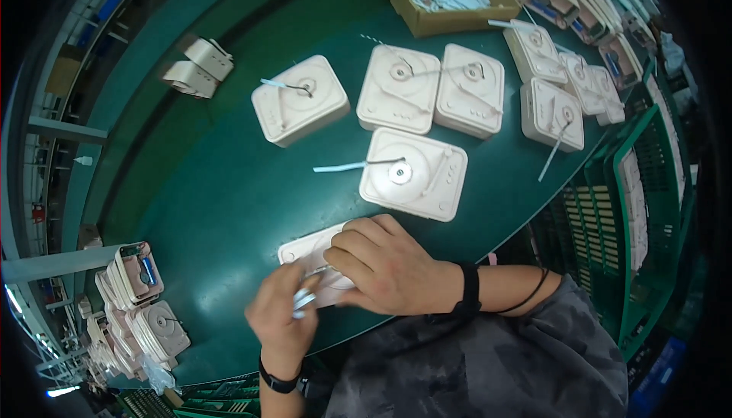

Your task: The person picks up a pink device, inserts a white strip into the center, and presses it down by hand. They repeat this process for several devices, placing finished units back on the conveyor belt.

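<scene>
A pale pink plastic housing [316,246] lies on the green table right in front of me, partly covered by both hands. My right hand [385,265] rests across it with fingers bent, holding it; its fingertips are partly hidden. At its left side my left hand [280,307] is closed and smeared by motion. A short white strip [303,301] sticks out from between its fingers, and a thin part reaches toward the right hand. Just beyond stands a similar housing [427,189] with a round disc and a dark wire ending in a white strip.
Several more housings [399,86] stand farther back and to the right. An open cardboard box [457,22] holds white strips. Stacked pale covers [156,330] sit at the left edge, two small pale parts [200,67] at the far left. Green crates [640,189] stand at right.
</scene>
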`<state>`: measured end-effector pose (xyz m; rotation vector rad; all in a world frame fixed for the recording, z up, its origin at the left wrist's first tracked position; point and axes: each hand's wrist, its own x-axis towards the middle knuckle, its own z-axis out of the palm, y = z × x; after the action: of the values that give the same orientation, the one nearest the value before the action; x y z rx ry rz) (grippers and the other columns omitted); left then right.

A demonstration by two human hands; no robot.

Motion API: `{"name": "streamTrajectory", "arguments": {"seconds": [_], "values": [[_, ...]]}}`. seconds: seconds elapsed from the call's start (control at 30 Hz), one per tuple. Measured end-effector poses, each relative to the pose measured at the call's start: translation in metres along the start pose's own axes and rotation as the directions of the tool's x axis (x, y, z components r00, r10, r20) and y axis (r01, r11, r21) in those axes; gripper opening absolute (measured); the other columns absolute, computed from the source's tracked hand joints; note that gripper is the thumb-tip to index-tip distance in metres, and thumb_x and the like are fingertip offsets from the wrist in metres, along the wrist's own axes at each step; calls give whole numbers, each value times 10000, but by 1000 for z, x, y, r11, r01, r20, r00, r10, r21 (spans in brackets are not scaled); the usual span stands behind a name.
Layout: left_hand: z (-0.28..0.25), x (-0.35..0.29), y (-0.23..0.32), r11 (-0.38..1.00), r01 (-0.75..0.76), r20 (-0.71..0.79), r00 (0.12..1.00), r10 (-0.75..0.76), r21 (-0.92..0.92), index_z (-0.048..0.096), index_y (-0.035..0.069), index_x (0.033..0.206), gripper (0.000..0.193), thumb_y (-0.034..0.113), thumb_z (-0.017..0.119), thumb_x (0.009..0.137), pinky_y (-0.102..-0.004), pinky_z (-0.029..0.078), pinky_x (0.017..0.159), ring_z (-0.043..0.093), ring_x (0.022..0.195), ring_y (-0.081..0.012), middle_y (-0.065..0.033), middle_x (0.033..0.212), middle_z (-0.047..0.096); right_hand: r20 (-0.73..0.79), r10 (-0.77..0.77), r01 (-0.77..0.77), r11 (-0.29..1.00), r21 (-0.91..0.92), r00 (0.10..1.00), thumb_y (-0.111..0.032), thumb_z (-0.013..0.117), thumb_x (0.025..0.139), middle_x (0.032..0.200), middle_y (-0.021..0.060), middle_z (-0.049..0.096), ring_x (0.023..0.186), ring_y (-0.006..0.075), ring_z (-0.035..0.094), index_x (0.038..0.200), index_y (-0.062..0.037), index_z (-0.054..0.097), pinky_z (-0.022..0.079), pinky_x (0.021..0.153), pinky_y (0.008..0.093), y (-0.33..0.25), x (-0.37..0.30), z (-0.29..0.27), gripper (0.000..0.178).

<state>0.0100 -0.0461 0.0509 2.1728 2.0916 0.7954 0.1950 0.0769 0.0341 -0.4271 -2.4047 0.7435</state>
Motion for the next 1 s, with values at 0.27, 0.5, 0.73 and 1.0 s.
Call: {"name": "streamTrajectory", "arguments": {"seconds": [0.27, 0.5, 0.73, 1.0], "values": [[28, -69, -23, 717, 529, -174, 736, -654, -455, 703, -10, 1045, 137, 117, 666, 1008, -226, 412, 579, 543, 656, -87, -48, 826, 682, 187, -62, 83, 991, -104, 980, -376, 833, 721, 1333, 212, 530, 1240, 382, 499, 1299, -17, 573, 394, 1040, 506, -12, 29, 23, 728], [14, 4, -40, 349, 480, 114, 702, -703, -805, 688, 8, 1045, 226, 224, 623, 1046, -211, 286, 442, 389, 479, -36, -11, 739, 616, 121, 191, -127, 905, -405, 974, -434, 820, 733, 1261, 197, 569, 1180, 357, 530, 1278, -22, 593, 410, 1010, 486, 30, 73, 0, 720], [4, -14, -99, -328, 361, 488, 643, -591, -873, 680, -44, 1069, 216, 155, 689, 984, -264, 493, 675, 615, 744, -119, -61, 800, 667, 93, 155, -132, 968, -216, 984, -505, 792, 785, 1188, 207, 612, 1131, 382, 564, 1218, 8, 652, 489, 941, 481, 57, 185, -43, 686], [-24, -39, -75, -173, 409, 356, 427, -831, -896, 625, 70, 1088, 214, 268, 668, 1019, -236, 263, 450, 369, 532, -63, 47, 700, 479, -141, 400, -424, 847, -319, 906, -536, 833, 662, 1379, 219, 467, 1240, 432, 463, 1278, -81, 665, 479, 929, 566, 154, 347, 53, 784]]}}
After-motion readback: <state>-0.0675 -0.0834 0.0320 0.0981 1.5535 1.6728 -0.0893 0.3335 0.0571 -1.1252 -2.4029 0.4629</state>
